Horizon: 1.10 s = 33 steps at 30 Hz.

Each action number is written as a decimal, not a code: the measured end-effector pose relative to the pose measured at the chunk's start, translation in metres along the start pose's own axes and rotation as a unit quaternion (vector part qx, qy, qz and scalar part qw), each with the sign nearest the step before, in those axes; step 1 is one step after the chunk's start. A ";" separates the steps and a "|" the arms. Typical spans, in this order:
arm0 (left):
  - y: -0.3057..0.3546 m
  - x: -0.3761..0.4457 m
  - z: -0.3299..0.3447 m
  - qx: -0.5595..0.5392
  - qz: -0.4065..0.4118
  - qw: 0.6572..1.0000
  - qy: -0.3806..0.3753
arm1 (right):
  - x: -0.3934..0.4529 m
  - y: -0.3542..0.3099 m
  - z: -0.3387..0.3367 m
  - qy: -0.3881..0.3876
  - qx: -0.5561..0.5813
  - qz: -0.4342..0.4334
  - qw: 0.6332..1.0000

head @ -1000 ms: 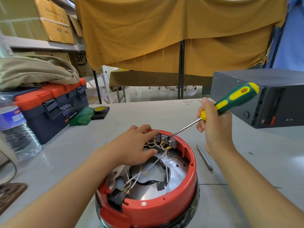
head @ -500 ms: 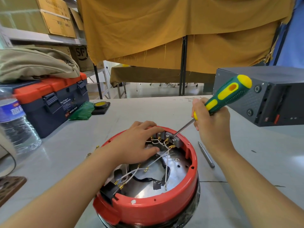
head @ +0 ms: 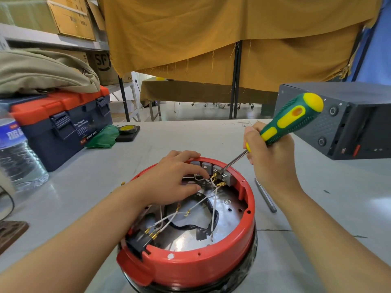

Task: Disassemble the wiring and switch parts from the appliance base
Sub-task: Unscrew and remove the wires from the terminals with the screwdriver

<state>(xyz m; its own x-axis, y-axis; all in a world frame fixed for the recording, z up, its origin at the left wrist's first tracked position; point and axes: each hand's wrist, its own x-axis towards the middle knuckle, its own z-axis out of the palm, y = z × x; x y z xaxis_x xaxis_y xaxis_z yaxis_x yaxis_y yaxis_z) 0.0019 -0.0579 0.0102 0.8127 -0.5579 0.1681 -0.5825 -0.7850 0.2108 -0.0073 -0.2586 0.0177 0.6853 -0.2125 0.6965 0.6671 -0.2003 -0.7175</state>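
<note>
On the grey surface (head: 88,187), the round red plastic appliance base (head: 190,265) sits open side up, as half a second ago. Left hand (head: 171,180) rests across its far rim, fingers loosely curled by the white wiring (head: 203,201); a definite hold cannot be confirmed. Right hand (head: 268,163) grips the green-and-yellow screwdriver (head: 289,121), now raised steeper, tip at the row of grey switch blocks (head: 220,173). Judgement: terminal loosening continues; wires still attached.

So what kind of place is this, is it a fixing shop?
Probably a repair or teardown workshop, with storage. A toolbox sits on the grey workbench, cardboard boxes fill the shelves behind, and the right hand works a screwdriver into an opened red appliance base.
</note>
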 end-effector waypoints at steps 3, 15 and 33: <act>0.001 0.000 0.000 0.004 -0.003 1.000 -0.006 | 0.001 0.001 0.000 -0.011 0.006 0.006 1.000; 0.001 0.000 0.001 0.007 -0.002 1.000 -0.012 | 0.007 0.005 -0.002 0.001 0.058 0.069 0.996; 0.003 -0.001 0.000 0.011 -0.006 1.000 -0.009 | 0.008 0.009 -0.004 0.041 0.085 0.125 0.988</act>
<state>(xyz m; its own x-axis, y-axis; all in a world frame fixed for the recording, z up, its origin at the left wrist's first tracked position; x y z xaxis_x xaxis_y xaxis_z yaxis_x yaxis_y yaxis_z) -0.0006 -0.0603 0.0106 0.8197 -0.5532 0.1484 -0.5727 -0.7970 0.1918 0.0031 -0.2659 0.0170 0.8139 -0.3128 0.4896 0.5236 0.0298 -0.8514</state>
